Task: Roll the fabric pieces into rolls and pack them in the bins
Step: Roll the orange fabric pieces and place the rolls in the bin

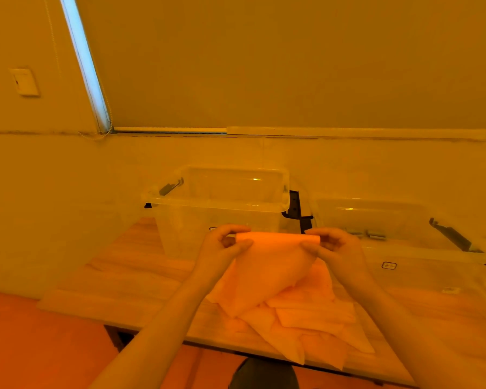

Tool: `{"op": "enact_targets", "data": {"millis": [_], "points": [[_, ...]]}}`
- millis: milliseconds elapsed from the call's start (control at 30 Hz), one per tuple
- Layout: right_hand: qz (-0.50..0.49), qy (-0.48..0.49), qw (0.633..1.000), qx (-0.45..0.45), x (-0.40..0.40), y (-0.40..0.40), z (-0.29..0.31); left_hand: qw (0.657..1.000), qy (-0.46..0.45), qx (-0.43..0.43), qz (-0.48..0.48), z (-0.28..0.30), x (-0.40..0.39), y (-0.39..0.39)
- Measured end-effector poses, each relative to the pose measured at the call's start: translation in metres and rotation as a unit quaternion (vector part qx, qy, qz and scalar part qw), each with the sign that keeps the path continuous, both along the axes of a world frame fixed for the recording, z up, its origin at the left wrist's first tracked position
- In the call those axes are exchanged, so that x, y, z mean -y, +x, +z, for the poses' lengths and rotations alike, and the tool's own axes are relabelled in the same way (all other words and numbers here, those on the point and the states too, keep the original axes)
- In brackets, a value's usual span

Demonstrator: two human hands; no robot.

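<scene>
While both hands are holding it up at the centre of the frame, a fabric piece (272, 265) is hanging with its top edge curled into a small roll.

Left hand (222, 245) is pinching the roll's left end between thumb and curled fingers, and the right hand (334, 245) is pinching the right end likewise, so the cloth is spanning the gap between them. Its lower part is trailing onto the pile of fabric (306, 327) lying on the wooden table (118, 270) below. Just behind the hands a clear bin (216, 203) is standing open; what seems to be a second bin (382, 220) is sitting at the right, hard to read in the orange light.
</scene>
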State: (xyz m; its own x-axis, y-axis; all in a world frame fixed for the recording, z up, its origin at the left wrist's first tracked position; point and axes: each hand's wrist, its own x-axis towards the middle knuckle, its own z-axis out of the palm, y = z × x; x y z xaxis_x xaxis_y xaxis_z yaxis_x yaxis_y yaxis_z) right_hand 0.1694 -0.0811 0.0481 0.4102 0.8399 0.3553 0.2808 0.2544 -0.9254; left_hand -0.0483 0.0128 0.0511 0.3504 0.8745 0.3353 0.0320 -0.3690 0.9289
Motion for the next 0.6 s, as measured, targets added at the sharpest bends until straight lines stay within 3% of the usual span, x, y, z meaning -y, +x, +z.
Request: {"op": "enact_targets", "data": {"millis": [367,600], "points": [[0.011,-0.004,1.000,-0.011,0.0003,0.0004,-0.0013,1.000,0.002,0.024,0.020,-0.0028,-0.0033,0.0028],[-0.010,-0.003,1.000,-0.004,-0.0010,0.0002,-0.0028,1.000,0.006,-0.012,-0.004,0.0002,0.0001,-0.0007]]}}
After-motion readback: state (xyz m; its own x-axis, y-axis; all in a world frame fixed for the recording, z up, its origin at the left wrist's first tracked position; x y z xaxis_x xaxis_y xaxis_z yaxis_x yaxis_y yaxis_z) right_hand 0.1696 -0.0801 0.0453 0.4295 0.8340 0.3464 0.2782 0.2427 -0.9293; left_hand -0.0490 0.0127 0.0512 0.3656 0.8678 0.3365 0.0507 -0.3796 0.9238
